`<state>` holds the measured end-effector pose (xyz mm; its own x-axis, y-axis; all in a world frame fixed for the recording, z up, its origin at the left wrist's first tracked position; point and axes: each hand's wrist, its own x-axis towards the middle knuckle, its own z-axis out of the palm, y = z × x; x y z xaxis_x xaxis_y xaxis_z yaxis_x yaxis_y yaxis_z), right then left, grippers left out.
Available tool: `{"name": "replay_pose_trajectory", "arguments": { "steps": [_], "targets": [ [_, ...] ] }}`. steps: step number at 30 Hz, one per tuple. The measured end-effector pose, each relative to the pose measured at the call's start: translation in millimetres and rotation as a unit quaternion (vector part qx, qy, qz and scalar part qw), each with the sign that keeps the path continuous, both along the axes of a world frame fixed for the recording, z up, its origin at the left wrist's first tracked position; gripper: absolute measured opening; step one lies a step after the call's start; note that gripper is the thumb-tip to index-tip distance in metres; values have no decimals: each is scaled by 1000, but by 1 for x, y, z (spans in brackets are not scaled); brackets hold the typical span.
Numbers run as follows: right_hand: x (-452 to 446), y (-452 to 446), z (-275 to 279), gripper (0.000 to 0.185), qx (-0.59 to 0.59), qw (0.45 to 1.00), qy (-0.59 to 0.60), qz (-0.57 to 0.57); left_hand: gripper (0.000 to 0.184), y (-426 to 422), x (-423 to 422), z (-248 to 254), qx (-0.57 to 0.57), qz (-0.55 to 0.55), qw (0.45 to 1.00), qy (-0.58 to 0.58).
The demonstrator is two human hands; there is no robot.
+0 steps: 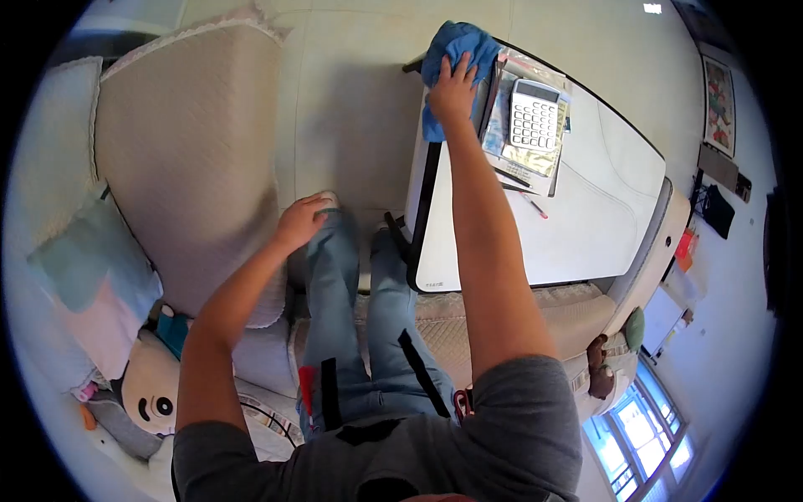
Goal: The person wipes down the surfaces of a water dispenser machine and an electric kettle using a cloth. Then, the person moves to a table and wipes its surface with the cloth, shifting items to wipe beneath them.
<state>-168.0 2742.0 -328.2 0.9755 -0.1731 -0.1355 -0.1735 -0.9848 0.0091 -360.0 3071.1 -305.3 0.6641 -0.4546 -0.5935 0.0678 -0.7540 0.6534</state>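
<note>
My right hand (pixel 452 89) rests on a bunched blue cloth (pixel 462 40) at the far left corner of a white table (pixel 452 226). Its fingers are spread over the cloth, which hangs past the table's edge. Just right of this hand, a white calculator (pixel 535 115) lies on a stack of papers and plastic sleeves (pixel 548 176). My left hand (pixel 301 221) is by my left knee, away from the table, with its fingers stretched out and nothing seen in them.
A pen with a red tip (pixel 535 206) lies on the table near a dark pen (pixel 514 178). To the left stands a beige padded seat (pixel 192 151) with a pastel cushion (pixel 100 259). A quilted sofa (pixel 535 318) runs behind my legs. Tiled floor (pixel 351 50) lies ahead.
</note>
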Motion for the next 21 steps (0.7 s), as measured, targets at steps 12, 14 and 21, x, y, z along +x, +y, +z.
{"name": "replay_pose_trajectory", "arguments": {
  "steps": [12,14,21],
  "targets": [
    [-266,41,63,68,148,976,147,-58,38,-9,58,2,-26,-32,999,-6],
    [-260,40,57,67,135,980,136,-58,37,-20,67,3,-33,-35,999,-13],
    [-150,25,24,57,77,995,41,-53,39,-67,114,8,-58,-8,998,-16]
  ]
}}
